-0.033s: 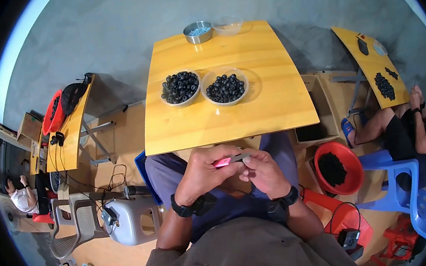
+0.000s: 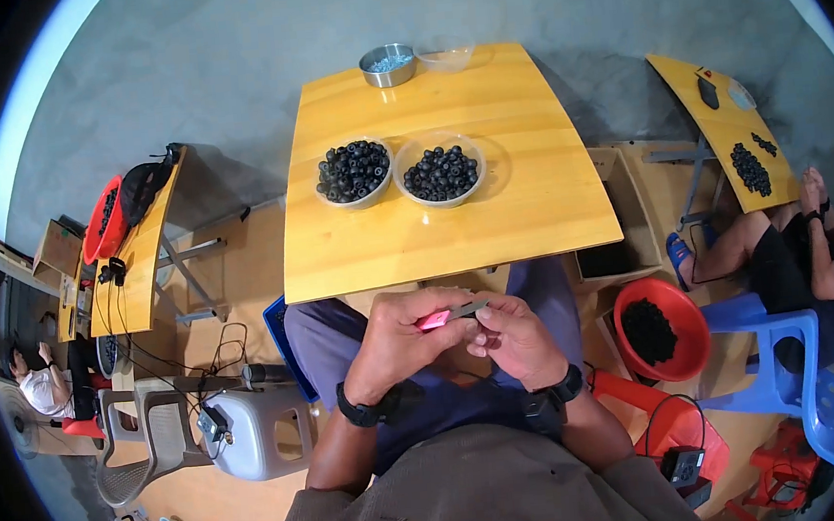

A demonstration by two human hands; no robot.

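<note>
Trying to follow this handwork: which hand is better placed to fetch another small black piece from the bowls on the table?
Probably the right hand: only its fingertips pinch the tip of the pink-handled tool, while the left hand grips its handle. The nearer bowl lies just ahead of it.

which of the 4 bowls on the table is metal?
The steel bowl at the far edge, holding small pale bits. The bowl beside it is clear and looks empty; the two nearer bowls hold dark round pieces.
</note>
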